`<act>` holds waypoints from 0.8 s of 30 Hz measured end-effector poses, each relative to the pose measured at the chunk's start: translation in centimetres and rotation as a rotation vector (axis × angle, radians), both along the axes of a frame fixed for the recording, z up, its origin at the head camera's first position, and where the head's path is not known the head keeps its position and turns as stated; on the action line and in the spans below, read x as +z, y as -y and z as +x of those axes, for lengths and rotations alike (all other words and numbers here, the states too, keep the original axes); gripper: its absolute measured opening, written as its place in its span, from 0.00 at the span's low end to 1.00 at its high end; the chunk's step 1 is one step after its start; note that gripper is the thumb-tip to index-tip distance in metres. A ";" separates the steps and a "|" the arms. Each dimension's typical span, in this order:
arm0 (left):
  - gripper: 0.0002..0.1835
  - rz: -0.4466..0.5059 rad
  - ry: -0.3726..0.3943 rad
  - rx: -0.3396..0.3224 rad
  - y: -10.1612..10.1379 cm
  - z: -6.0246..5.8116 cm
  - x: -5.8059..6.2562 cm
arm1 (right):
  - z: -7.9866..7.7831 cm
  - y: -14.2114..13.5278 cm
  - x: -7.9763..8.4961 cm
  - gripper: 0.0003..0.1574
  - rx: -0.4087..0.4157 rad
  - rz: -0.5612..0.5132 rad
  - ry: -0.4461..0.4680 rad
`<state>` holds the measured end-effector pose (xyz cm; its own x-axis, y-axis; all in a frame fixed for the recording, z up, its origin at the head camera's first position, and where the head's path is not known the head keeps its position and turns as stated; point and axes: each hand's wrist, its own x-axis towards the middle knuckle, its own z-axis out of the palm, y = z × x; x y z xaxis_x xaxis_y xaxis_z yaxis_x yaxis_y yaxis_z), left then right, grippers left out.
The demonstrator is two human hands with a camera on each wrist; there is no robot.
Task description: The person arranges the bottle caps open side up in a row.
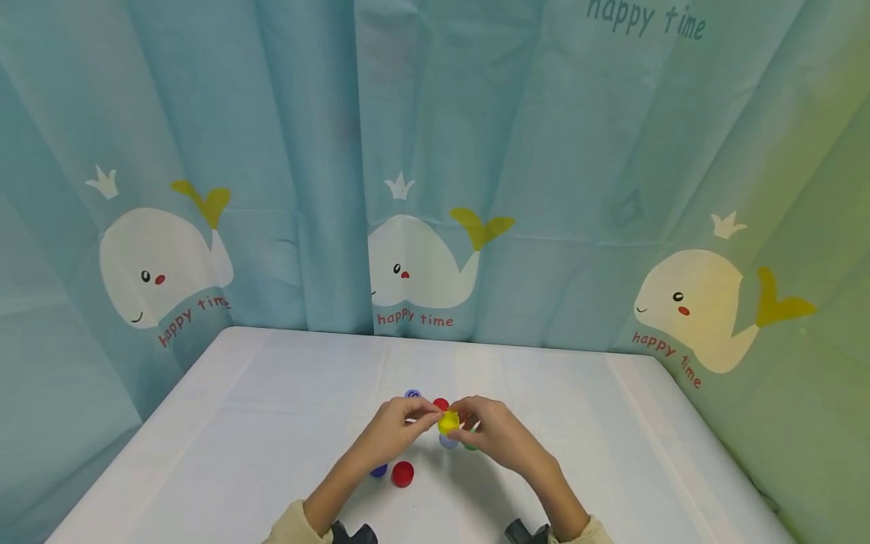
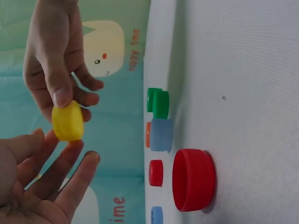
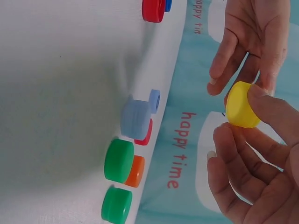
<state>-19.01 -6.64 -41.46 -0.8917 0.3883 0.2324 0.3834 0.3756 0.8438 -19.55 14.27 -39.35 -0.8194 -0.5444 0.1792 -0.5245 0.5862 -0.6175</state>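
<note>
Up off the table, a yellow bottle cap (image 1: 448, 422) is between the two hands. My right hand (image 3: 261, 172) pinches it, thumb on one face and fingertips below, as the right wrist view shows. My left hand (image 2: 46, 182) has its fingertips at the cap's near edge; in the head view its thumb and index finger come together there. How firmly the left fingers grip is partly hidden. Beyond and below the hands stand a light blue cap (image 3: 135, 119), two green caps (image 3: 118, 160), an orange cap (image 3: 136, 171) and a small red cap (image 2: 156, 173).
Nearer me on the white table (image 1: 272, 423) are a larger red cap (image 1: 402, 474) and a dark blue cap (image 1: 378, 471). Another light blue cap (image 1: 412, 393) stands farther back. A whale-print curtain (image 1: 435, 151) hangs behind the table.
</note>
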 end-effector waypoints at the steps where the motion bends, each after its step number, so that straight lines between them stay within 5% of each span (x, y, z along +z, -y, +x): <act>1: 0.14 -0.006 0.000 -0.003 0.1 0.0 0.1 | 0.0 0.0 -0.1 0.22 0.003 -0.004 -0.005; 15: 0.15 -0.091 0.023 -0.085 0.4 -0.3 0.2 | 0.0 0.2 -0.4 0.07 0.036 0.010 -0.011; 24: 0.12 -0.208 -0.061 -0.134 0.8 0.0 0.5 | 0.1 0.5 -0.5 0.04 0.054 0.051 0.003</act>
